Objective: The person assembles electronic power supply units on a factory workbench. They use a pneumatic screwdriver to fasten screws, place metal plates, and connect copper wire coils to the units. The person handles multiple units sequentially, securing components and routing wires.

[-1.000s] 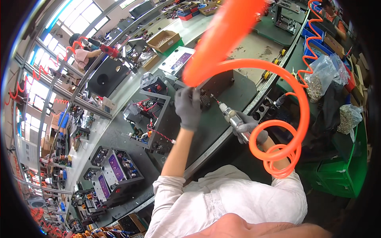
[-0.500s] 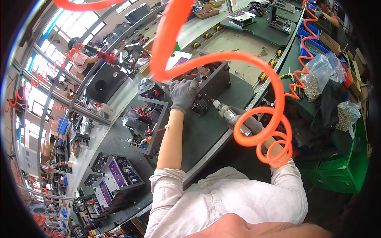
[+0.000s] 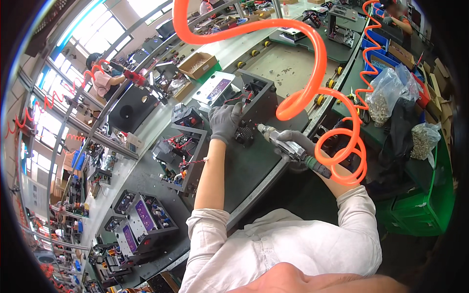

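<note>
The right hand [image 3: 293, 144], in a grey knit glove, is clenched around a pneumatic screwdriver [image 3: 286, 141], its metal tip aimed toward 10 o'clock at the black chassis [image 3: 254, 105], apparently to reach a fastener on the near face. A coiled orange air hose [image 3: 342, 161] loops off the tool's rear at 4 o'clock, glossy and springy. The left hand [image 3: 223, 122], also gloved, presses flat on the chassis at 9 o'clock of the tip, likely steadying it. The chassis is matte sheet metal, boxy, with red wiring. At 2 o'clock, 2 clear bags of small parts [image 3: 386, 95] sit beyond.
</note>
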Tool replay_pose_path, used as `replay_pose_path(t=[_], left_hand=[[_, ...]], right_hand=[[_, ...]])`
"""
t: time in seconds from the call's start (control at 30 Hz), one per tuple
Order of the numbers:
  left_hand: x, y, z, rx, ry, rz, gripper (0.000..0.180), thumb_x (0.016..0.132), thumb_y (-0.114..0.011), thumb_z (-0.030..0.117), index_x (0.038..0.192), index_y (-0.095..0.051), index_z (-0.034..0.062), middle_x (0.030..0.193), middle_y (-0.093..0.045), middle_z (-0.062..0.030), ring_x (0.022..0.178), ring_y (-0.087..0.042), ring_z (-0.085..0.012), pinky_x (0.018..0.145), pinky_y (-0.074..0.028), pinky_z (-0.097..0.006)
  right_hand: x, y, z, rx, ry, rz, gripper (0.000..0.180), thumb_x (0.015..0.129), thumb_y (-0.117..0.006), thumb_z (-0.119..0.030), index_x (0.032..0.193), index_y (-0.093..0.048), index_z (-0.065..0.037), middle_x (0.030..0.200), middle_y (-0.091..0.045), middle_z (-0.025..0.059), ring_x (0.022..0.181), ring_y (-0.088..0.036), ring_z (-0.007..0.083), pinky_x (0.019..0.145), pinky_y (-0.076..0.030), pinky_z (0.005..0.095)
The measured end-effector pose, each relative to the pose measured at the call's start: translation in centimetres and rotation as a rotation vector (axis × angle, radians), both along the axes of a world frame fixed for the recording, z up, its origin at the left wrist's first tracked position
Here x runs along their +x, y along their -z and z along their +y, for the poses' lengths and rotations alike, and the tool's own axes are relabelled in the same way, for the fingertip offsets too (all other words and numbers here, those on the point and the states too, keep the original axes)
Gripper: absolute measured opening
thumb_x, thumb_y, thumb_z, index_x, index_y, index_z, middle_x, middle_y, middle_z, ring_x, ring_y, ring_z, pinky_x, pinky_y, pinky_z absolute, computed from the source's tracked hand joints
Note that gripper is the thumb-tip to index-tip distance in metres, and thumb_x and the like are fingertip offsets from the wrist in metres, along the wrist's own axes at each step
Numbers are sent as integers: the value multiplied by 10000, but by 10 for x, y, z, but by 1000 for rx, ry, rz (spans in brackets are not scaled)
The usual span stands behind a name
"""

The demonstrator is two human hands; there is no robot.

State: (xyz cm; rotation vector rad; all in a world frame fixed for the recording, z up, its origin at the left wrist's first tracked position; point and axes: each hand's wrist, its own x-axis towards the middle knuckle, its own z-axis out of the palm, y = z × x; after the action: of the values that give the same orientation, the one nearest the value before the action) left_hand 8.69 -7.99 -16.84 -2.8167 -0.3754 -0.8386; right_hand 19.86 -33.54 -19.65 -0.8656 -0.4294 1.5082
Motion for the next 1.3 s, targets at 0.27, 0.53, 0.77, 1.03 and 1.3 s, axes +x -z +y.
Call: replay_pose_path(t=[0.27,0.53,0.77,1.03,1.3], left_hand=[[-1,12,-12,-140,-90,-404,411,886,-622,335,1219,-565,101,1204,-602,-128,1120,-557,-306,945,-409,-475],[37,-21,-55,-14,250,53,423,937,-530,385,1256,-568,109,1334,-545,-126,1252,-503,-320,1107,-303,-495],[10,-18,32,-280,-311,244,346,955,-455,416,1049,-684,174,1031,-684,-82,1078,-609,-292,1008,-376,-473],[13,1,27,-140,-243,-137,231,908,-552,348,880,-664,148,826,-679,-119,852,-644,-321,836,-451,-459],[6,0,26,-208,-206,-65,348,951,-475,364,796,-660,113,746,-686,-135,787,-664,-319,908,-436,-431]], right_hand=[[-2,-4,7,74,-59,-130,562,798,-643,-240,1277,-456,-11,804,-596,80,506,-601,120,442,-519,207],[14,18,-27,103,-232,-105,728,772,-676,-277,1378,-375,-8,878,-594,69,506,-551,97,452,-469,209],[7,15,-168,-23,-243,70,920,737,-705,-265,1501,-249,-34,909,-614,161,573,-627,134,441,-516,217],[62,139,-187,-165,-37,498,359,859,-588,-287,1122,-580,-43,725,-619,92,464,-533,97,296,-328,194],[57,166,-116,-312,291,369,312,915,-532,-427,937,-606,-124,753,-606,89,455,-441,119,377,-347,226]])
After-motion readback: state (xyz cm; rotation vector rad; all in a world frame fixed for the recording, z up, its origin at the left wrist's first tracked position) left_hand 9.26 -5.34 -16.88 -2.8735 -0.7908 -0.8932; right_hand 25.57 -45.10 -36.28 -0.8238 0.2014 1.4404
